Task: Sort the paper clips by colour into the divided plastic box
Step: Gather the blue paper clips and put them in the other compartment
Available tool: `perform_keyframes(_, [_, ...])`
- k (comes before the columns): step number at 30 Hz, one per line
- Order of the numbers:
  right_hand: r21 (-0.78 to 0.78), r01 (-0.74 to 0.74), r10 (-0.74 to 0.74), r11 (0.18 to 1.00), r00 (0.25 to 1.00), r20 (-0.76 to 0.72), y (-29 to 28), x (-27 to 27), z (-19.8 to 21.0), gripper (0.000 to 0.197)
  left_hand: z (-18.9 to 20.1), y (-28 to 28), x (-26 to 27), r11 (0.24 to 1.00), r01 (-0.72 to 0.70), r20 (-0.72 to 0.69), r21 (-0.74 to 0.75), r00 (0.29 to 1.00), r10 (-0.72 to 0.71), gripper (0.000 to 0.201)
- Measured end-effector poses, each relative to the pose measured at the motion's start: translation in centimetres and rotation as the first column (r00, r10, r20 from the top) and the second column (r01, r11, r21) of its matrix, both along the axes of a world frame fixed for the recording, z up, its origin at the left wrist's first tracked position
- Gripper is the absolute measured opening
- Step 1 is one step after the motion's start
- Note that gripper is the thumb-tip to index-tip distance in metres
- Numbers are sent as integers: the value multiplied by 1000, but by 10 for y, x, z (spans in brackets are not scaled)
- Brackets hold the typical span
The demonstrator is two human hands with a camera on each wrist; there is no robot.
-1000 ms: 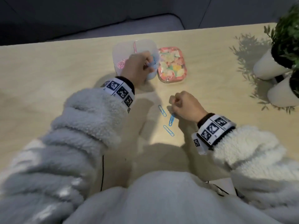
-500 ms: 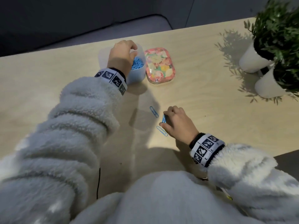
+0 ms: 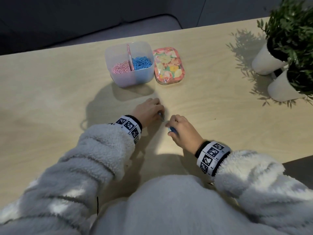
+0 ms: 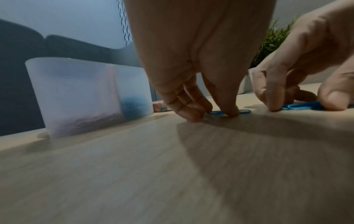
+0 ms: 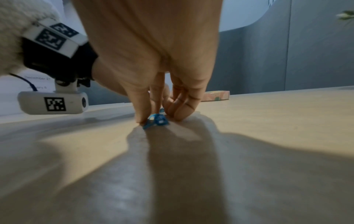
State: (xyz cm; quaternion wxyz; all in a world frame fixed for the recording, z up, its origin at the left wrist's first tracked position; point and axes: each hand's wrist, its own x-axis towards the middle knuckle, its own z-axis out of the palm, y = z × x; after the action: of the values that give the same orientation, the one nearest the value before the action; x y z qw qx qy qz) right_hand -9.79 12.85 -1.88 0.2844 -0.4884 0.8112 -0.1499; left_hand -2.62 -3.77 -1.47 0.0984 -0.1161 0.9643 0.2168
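The translucent divided box [image 3: 128,78] stands at the table's far middle, with pink clips [image 3: 120,67] in its left half and blue clips [image 3: 141,62] in its right half. My left hand [image 3: 160,116] is down on the table in front of it. In the left wrist view its fingertips [image 4: 193,116] pinch a blue paper clip [image 4: 246,111] lying flat. My right hand [image 3: 169,128] is just beside it, its fingers closed on a small bunch of blue paper clips [image 5: 156,120] against the table top.
A floral tin [image 3: 168,65] lies right of the box. Two white pots [image 3: 265,62] with green plants stand at the far right. The table's near-right edge [image 3: 294,160] is close to my right sleeve. A dark sofa lies beyond the far edge.
My left hand left the box and came back down beside the right hand. The blue clips that lay loose on the table are now under the two hands' fingers.
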Motion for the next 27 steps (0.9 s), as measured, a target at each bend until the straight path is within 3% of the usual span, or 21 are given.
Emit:
perform_keyframes(6, [34, 151, -152, 988, 988, 25, -2, 5, 0, 19, -10, 6, 11, 990, 37, -63, -135, 997, -46, 21])
perform_keyframes(8, [63, 130, -131, 989, 991, 2, -5, 4, 1, 18, -16, 6, 16, 979, 54, -82, -199, 994, -72, 22])
perform_keyframes(9, [85, 98, -96, 992, 995, -18, -6, 3, 0, 19, -14, 7, 16, 987, 41, -52, -155, 997, -50, 19])
perform_keyframes(12, [129, 9, 0, 992, 997, -71, -7, 5, 0, 17, -4, 8, 13, 995, -62, 31, -73, 997, 65, 17])
perform_keyframes(14, [137, -50, 64, 989, 993, -97, -7, 5, 1, 17, 12, 2, 9, 991, -133, 4, -23, 991, 133, 13])
perform_keyframes(16, [150, -109, 124, 983, 988, -96, -7, 4, 3, 21, 34, -12, 0, 974, -225, -150, 34, 962, 227, 9])
perform_keyframes(19, [181, -174, 185, 968, 981, -51, -13, -3, 6, 20, 70, -45, -23, 914, -406, -329, 2, 863, 384, 12])
perform_keyframes(24, [140, -185, 186, 973, 982, 2, -33, -28, 28, 19, 93, -90, -59, 849, -528, -224, -35, 832, 508, 13])
perform_keyframes(27, [-1, -111, 111, 994, 994, -7, -60, -52, 53, 12, 88, -104, -61, 786, -614, -291, -75, 767, 572, 24])
